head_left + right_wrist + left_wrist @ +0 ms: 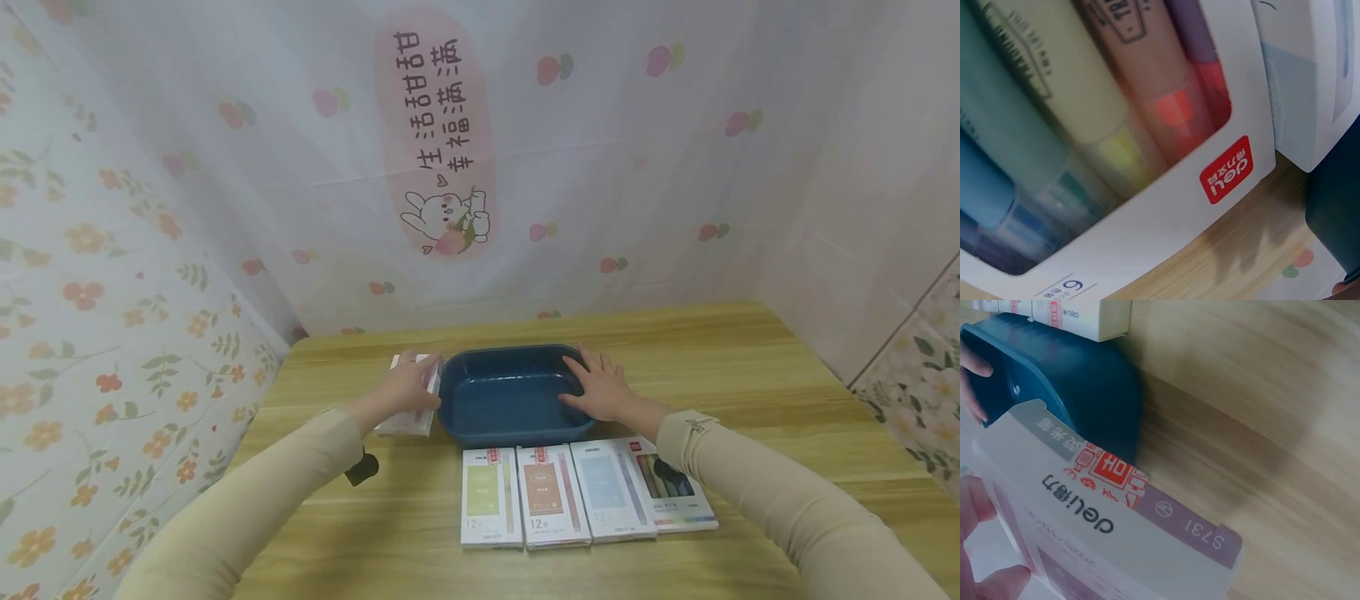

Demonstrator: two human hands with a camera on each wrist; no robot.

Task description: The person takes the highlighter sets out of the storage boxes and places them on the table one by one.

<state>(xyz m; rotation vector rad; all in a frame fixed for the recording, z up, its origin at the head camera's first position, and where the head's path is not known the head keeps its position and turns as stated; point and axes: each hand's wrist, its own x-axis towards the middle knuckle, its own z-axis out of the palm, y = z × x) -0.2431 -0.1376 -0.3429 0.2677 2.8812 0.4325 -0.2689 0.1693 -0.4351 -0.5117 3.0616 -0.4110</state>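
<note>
A white pen box [405, 423] with purple print and a deli label is in my left hand [401, 390], just left of a dark blue basin [495, 437]. Thumb and fingers grip the box along its edges. In the left wrist view its labelled end [1116, 506] faces the camera, with the basin's outer wall [1104, 381] close behind. My right hand [606, 393] holds the basin's right rim, fingertips reaching over onto the inside wall. The basin's visible floor is bare.
In front of the basin lies a row of white pen boxes: green [491, 500], orange-brown [553, 498] and light blue [611, 492]. At its right end sits a windowed box of highlighters [678, 504], partly under my right sleeve. A patterned curtain [600, 167] hangs behind the wooden table [360, 517].
</note>
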